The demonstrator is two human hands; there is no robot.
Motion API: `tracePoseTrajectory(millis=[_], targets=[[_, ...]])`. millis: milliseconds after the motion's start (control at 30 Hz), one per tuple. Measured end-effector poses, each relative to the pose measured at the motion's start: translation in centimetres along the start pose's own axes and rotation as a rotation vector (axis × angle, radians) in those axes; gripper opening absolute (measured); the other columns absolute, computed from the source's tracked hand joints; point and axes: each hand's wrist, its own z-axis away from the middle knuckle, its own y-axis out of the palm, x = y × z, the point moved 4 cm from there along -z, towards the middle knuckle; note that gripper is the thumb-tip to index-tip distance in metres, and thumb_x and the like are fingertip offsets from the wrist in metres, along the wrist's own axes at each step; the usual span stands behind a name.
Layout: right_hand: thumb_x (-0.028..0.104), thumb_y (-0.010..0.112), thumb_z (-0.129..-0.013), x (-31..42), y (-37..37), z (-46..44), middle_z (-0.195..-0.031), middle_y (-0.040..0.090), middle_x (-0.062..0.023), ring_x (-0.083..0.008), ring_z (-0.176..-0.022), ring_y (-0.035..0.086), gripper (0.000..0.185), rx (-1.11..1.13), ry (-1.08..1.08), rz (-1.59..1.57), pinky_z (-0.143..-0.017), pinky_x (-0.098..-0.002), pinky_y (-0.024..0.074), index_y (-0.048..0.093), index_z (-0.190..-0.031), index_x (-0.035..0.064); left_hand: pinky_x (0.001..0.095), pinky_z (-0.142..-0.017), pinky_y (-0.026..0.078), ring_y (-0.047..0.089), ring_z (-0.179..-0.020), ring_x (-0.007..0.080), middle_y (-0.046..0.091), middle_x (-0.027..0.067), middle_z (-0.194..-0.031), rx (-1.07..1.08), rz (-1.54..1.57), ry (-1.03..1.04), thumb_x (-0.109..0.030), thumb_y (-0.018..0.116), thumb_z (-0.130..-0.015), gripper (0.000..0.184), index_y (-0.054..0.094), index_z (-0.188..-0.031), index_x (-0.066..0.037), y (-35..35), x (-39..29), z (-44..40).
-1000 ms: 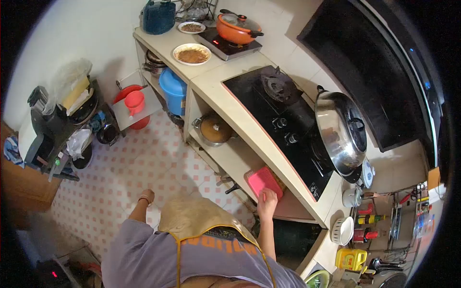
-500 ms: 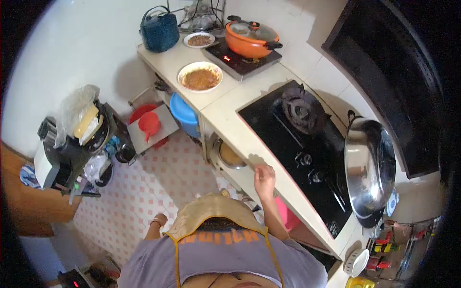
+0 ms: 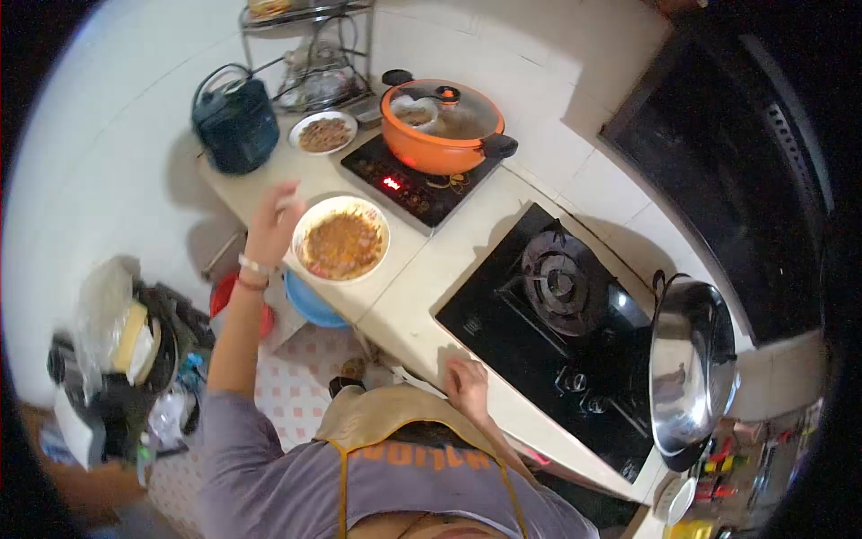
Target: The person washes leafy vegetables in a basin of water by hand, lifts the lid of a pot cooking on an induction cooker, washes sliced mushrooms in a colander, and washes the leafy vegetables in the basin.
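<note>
My left hand (image 3: 274, 225) is raised at the left rim of a white bowl (image 3: 301, 260) of reddish-brown sauce-covered food (image 3: 344, 244). Its fingers are stretched out with the thumb apart, and nothing is in it; whether it touches the bowl I cannot tell. Over the counter's front edge, in front of the gas hob (image 3: 548, 305), my right hand (image 3: 467, 386) is loosely curled with nothing visible in it. Behind the bowl stands a small white plate (image 3: 324, 134) of brown bits. An orange pot (image 3: 440, 135) with a glass lid sits on an induction cooker (image 3: 409, 184) with lit red digits.
A dark blue kettle-like container (image 3: 235, 124) stands at the counter's left end beside a metal rack (image 3: 314, 54). A large steel basin (image 3: 687, 368) leans at the hob's right. Below are a blue tub (image 3: 312, 301) and a red bucket (image 3: 242, 301). The range hood (image 3: 727, 171) overhangs at right.
My left hand has risen from low at my side to beside the bowl. My right hand has shifted slightly left. The view has moved closer to the pot and bowl.
</note>
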Motion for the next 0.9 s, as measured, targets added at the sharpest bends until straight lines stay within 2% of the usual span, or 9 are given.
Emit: tracePoseTrajectory(millis=[100, 200, 333, 467, 567, 667, 767, 800, 900], targets=[[-0.001, 0.061, -0.067, 0.8, 0.6, -0.7, -0.092, 0.061, -0.0126, -0.0309, -0.085, 0.055, 0.02, -0.055, 0.082, 0.071, -0.077, -0.0397, 0.0438, 0.06, -0.087, 0.0024, 0.0321, -0.078, 0.046, 0.057, -0.091, 0.024, 0.059, 0.0128, -0.099, 0.09, -0.214, 0.354, -0.023, 0.057, -0.086, 0.03, 0.056, -0.109, -0.003, 3.7, -4.2, -12.1], [-0.002, 0.06, -0.066, 1.3, 0.3, -1.0, -0.09, 0.06, -0.0121, -0.0302, -0.082, 0.055, 0.02, -0.132, 0.17, 0.18, -0.075, -0.0392, 0.0438, 0.059, -0.085, 0.0027, 0.0281, -0.072, 0.047, 0.06, -0.082, 0.0189, 0.06, 0.0096, -0.09, 0.229, -0.35, 0.408, -0.031, 0.051, -0.09, 0.032, 0.057, -0.103, -0.002, 8.3, -2.4, -20.4], [-0.002, 0.059, -0.065, 0.8, 0.4, -0.9, -0.085, 0.061, -0.0114, -0.0305, -0.076, 0.055, 0.015, -0.258, 0.291, 0.329, -0.07, -0.0393, 0.0443, 0.056, -0.079, 0.0027, 0.0315, -0.051, 0.045, 0.055, -0.05, 0.0178, 0.059, 0.01, -0.079, 0.683, -0.097, -0.103, -0.046, 0.043, -0.09, 0.048, 0.055, -0.092, 0.001, 13.0, 2.0, -24.4], [-0.003, 0.057, -0.065, 1.0, 0.4, -1.3, -0.082, 0.06, -0.0117, -0.0311, -0.076, 0.055, 0.012, -0.299, 0.365, 0.376, -0.069, -0.0401, 0.0446, 0.054, -0.075, 0.0033, 0.0207, -0.033, 0.035, 0.05, -0.044, 0.0099, 0.057, 0.0085, -0.074, 0.794, 0.144, -0.469, -0.047, 0.041, -0.091, 0.052, 0.047, -0.105, 0.002, 14.6, 4.7, -24.4], [-0.003, 0.056, -0.065, 1.0, 0.2, -1.3, -0.082, 0.06, -0.0118, -0.0317, -0.076, 0.055, 0.012, -0.304, 0.362, 0.389, -0.069, -0.0407, 0.0448, 0.054, -0.074, 0.0038, 0.0191, -0.035, 0.033, 0.047, -0.044, 0.0092, 0.059, 0.0059, -0.072, 0.794, 0.315, -0.637, -0.043, 0.045, -0.091, 0.04, 0.054, -0.095, -0.004, 15.8, 5.0, -24.5], [-0.002, 0.056, -0.065, 0.6, 0.5, -1.1, -0.083, 0.06, -0.0118, -0.0323, -0.076, 0.055, 0.011, -0.323, 0.37, 0.382, -0.069, -0.0417, 0.0451, 0.054, -0.073, 0.0038, 0.0237, -0.039, 0.037, 0.05, -0.047, 0.0112, 0.059, 0.0063, -0.067, 0.865, 0.214, -0.528, -0.039, 0.046, -0.091, 0.037, 0.057, -0.085, -0.004, 16.0, 5.3, -25.9], [-0.003, 0.056, -0.066, 0.4, 0.5, -0.8, -0.082, 0.06, -0.0129, -0.0322, -0.077, 0.057, 0.01, -0.353, 0.414, 0.299, -0.068, -0.0406, 0.0461, 0.054, -0.073, 0.0028, 0.0366, -0.056, 0.048, 0.061, -0.06, 0.027, 0.063, 0.0177, -0.077, 0.58, -0.319, 0.016, -0.035, 0.05, -0.086, 0.039, 0.061, -0.081, 0.002, 14.9, 6.6, -29.8], [-0.004, 0.056, -0.067, 0.4, 0.5, -0.8, -0.081, 0.06, -0.0132, -0.0324, -0.077, 0.057, 0.01, -0.382, 0.462, 0.211, -0.067, -0.0401, 0.046, 0.053, -0.074, 0.002, 0.0417, -0.073, 0.046, 0.061, -0.078, 0.0341, 0.062, 0.0207, -0.08, 0.461, -0.472, 0.15, -0.032, 0.052, -0.084, 0.036, 0.062, -0.076, 0.002, 15.1, 8.8, -31.7], [-0.003, 0.056, -0.071, 1.3, -0.9, -4.4, -0.085, 0.06, -0.0156, -0.0334, -0.08, 0.058, 0.013, -0.39, 0.412, 0.18, -0.07, -0.0399, 0.0467, 0.057, -0.083, 0.0, 0.0413, -0.065, 0.046, 0.061, -0.07, 0.0327, 0.062, 0.02, -0.073, 0.418, -0.561, 0.136, -0.043, 0.053, -0.082, 0.045, 0.063, -0.08, 0.001, 15.8, 13.3, -36.2]])
